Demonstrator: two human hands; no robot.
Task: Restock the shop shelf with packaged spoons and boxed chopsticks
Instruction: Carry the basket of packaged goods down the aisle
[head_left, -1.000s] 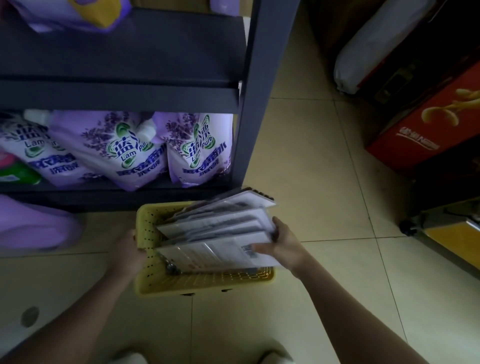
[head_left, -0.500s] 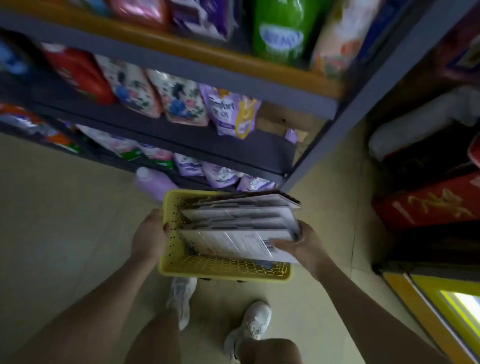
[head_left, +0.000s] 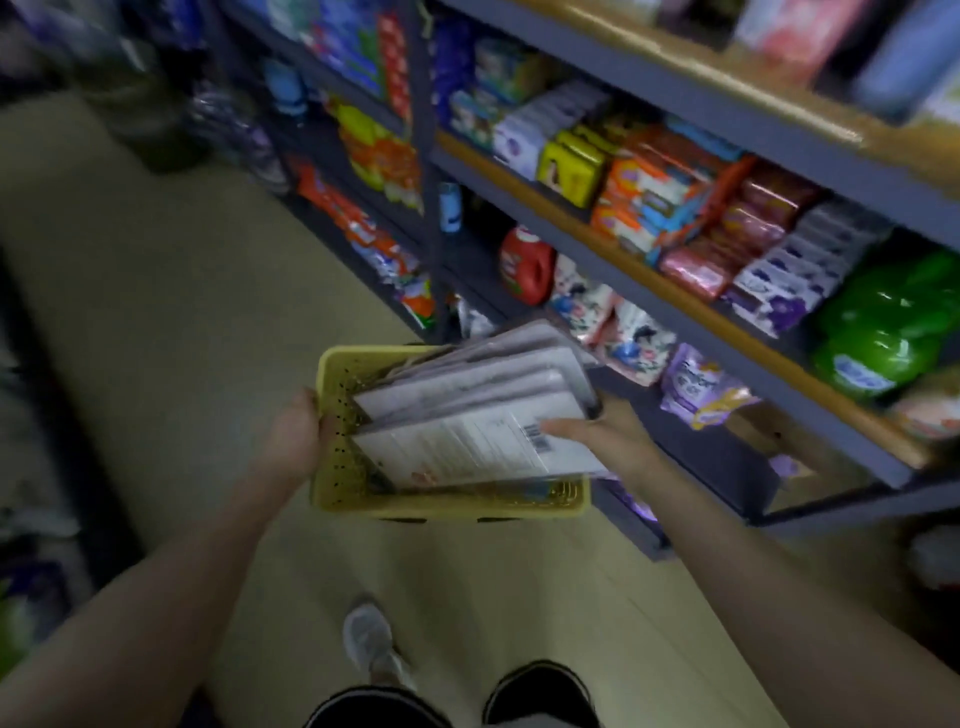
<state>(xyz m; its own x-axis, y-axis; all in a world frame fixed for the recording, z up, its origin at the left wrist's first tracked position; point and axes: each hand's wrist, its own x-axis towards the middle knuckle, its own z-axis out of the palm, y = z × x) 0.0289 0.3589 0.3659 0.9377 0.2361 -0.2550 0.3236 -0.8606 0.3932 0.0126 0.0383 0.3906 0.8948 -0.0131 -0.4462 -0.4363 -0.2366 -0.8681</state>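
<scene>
- Several flat packages (head_left: 483, 410) stand on edge in a yellow basket (head_left: 447, 501), leaning to the right, their top edges well above the rim; the nearest shows a barcode label. Whether they are spoons or chopsticks cannot be told through the blur.
- Left hand (head_left: 293, 434) grips the basket's left wall, fingers curled over the rim.
- Right hand (head_left: 602, 436) is at the basket's right side, thumb lying straight across the nearest package's face; the other fingers pass behind the stack, and what they hold cannot be told.
- Judgement: packages look light, thin and fairly stiff, with glossy wrapping likely slippery; loosely stacked, they may fan out or slide.
- Judgement: best hold is a pinch across one package's upper edge, lifting straight up.
- Shelf (head_left: 691, 306) of packaged goods runs along the right.
</scene>
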